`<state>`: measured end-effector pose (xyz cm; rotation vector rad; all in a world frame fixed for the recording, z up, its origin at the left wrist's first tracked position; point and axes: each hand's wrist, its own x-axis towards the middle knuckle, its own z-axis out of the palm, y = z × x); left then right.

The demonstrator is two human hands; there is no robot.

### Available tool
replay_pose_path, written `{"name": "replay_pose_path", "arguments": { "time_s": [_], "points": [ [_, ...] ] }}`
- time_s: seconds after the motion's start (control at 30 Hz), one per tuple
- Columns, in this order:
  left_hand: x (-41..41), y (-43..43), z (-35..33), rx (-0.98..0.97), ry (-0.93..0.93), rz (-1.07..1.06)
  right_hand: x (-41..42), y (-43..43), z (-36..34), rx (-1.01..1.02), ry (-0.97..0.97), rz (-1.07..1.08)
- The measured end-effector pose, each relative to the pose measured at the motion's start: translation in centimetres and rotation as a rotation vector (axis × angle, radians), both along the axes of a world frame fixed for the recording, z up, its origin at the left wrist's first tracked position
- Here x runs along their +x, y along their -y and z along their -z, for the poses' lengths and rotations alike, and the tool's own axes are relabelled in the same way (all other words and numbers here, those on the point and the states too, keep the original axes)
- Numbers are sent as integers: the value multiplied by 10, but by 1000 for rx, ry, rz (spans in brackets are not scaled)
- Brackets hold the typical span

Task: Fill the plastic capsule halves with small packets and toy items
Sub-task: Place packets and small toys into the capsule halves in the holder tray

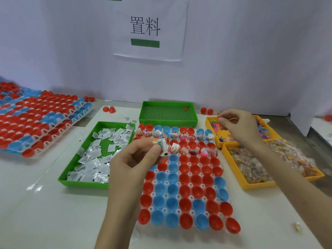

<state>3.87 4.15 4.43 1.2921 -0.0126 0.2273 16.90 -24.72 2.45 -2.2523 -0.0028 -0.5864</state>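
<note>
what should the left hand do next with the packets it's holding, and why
Probably lower the left hand and drop its small packets into an empty capsule half just below it. The far rows of the capsule tray already hold packets, nearer halves look empty, and the right hand is over the yellow toy tray.

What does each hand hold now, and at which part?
The left hand pinches small packets by one edge. Whether the right hand, curled over the yellow toy tray, holds anything cannot be told.
</note>
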Motion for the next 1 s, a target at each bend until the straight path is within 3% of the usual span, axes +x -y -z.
{"name": "replay_pose_path", "arguments": {
  "time_s": [0.27,0.63,1.0],
  "points": [
    [22,23,-7,-31,7,48,-42,-22,-32,209,-50,-145],
    [42,11,0,100,50,311,-82,-97,-45,441,-121,-351],
    [44,-42,20,227,67,248,-84,-145,-34,422,-230,-546]
  ]
}}
